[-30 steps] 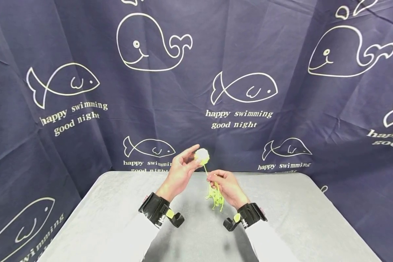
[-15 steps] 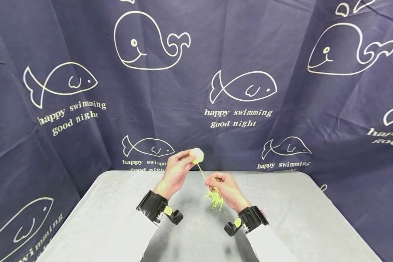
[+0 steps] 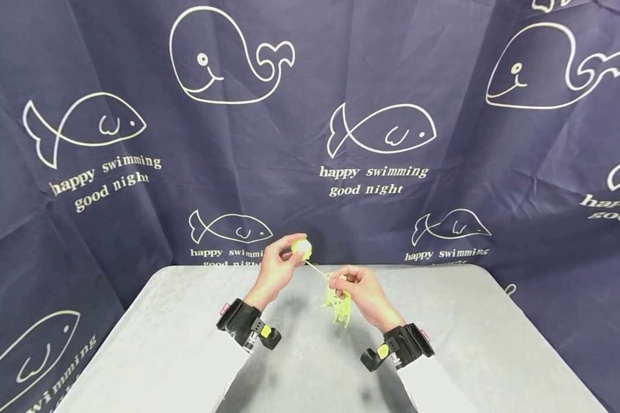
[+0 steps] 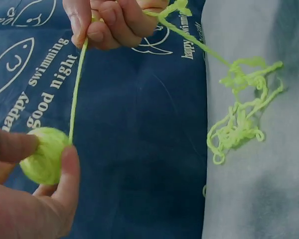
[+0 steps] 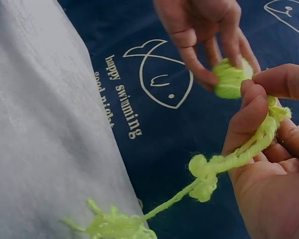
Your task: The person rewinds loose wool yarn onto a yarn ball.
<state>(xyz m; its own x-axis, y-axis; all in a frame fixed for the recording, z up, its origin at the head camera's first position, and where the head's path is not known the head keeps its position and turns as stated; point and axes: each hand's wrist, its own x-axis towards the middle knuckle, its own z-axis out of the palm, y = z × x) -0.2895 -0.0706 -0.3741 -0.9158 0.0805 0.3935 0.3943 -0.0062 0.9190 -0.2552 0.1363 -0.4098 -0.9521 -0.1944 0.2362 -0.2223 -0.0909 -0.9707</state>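
Observation:
A small ball of yellow-green yarn is pinched between the thumb and fingers of my left hand. From it a taut strand runs across to my right hand, whose thumb and index finger pinch it. Loops of the same yarn lie over the right palm in the right wrist view. Below that hand dangles a loose tangle of yarn, full of small loops and knots, also seen as a tangle in the left wrist view. Both hands are raised above the table.
A grey-covered table spreads beneath the hands. Behind it hangs a dark blue curtain printed with white whales, fish and lettering. Black wrist straps with small cameras sit on both wrists.
My left hand has moved left with the yarn ball, away from the right hand. More strand shows between the hands, and it lies flatter. The view has tilted slightly downward.

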